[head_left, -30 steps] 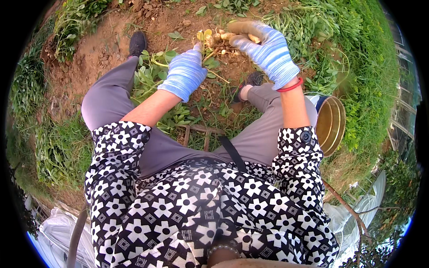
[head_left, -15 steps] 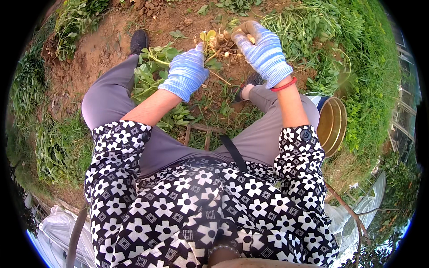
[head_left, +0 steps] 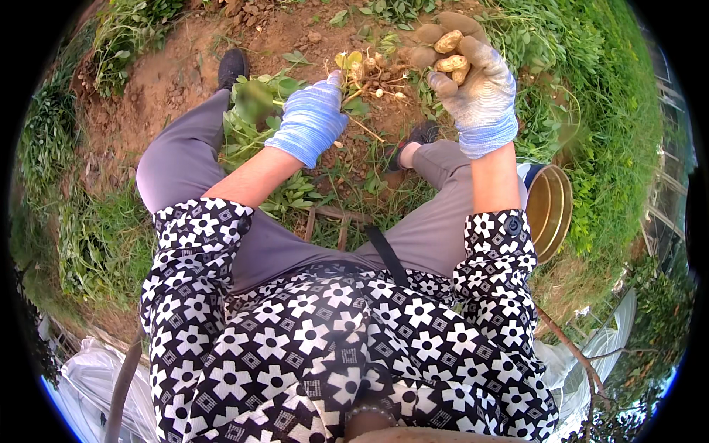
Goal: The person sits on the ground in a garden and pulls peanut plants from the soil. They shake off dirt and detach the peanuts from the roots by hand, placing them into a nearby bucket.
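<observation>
My left hand point(head_left: 308, 122), in a blue and white knit glove, is closed around the stems of a peanut plant point(head_left: 356, 90). Its roots and pale pods stick out to the right of the fist, while leafy stems trail out on the left. To the right and a little higher, my right hand point(head_left: 473, 85) is turned palm up. Several picked peanuts point(head_left: 452, 65) rest in its cupped fingers, whose gloved tips are brown with soil. A gap separates this hand from the roots.
A metal bucket point(head_left: 548, 210), gold inside, stands beside my right knee. Pulled leafy plants point(head_left: 543, 44) lie at the far right, with others point(head_left: 125, 44) at the far left. Bare soil point(head_left: 177, 81) spreads ahead between my feet. White plastic sheeting point(head_left: 92, 384) lies behind me.
My right hand has moved right, away from the roots, and turned palm up, showing the peanuts in it. My left hand stays nearly in place, still gripping the plant.
</observation>
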The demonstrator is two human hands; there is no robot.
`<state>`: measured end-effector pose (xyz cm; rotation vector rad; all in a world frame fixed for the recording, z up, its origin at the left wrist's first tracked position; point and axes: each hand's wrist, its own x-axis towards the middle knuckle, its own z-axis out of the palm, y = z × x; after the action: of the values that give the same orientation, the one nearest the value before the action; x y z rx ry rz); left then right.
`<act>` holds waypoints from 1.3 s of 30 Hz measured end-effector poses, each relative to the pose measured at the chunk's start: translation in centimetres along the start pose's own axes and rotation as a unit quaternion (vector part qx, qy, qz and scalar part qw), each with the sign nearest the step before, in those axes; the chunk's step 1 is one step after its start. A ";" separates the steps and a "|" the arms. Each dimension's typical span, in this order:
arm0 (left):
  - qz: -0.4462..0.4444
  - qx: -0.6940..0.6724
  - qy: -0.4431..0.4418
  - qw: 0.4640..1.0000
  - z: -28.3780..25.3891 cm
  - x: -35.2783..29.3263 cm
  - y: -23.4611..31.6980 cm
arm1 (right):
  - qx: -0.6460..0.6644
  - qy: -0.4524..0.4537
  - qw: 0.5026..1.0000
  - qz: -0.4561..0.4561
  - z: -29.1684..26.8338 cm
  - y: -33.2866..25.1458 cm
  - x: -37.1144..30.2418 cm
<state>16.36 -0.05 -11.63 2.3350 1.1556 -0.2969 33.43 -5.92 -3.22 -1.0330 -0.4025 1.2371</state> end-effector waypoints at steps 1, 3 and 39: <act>0.008 -0.002 0.007 1.000 0.0 0.0 0.0 | -0.070 -0.010 0.997 0.005 -0.3 -0.1 -0.2; 0.019 0.004 -0.004 1.000 -0.1 0.0 0.3 | -0.239 -0.055 0.969 0.021 -1.5 -0.4 0.4; -0.001 -0.008 -0.020 1.000 0.5 0.2 0.1 | -0.268 -0.045 0.960 0.071 -2.7 1.0 -0.2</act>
<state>16.55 -0.19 -12.10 2.3040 1.1383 -0.3323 34.78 -7.24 -5.36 -1.4881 -0.7736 1.3401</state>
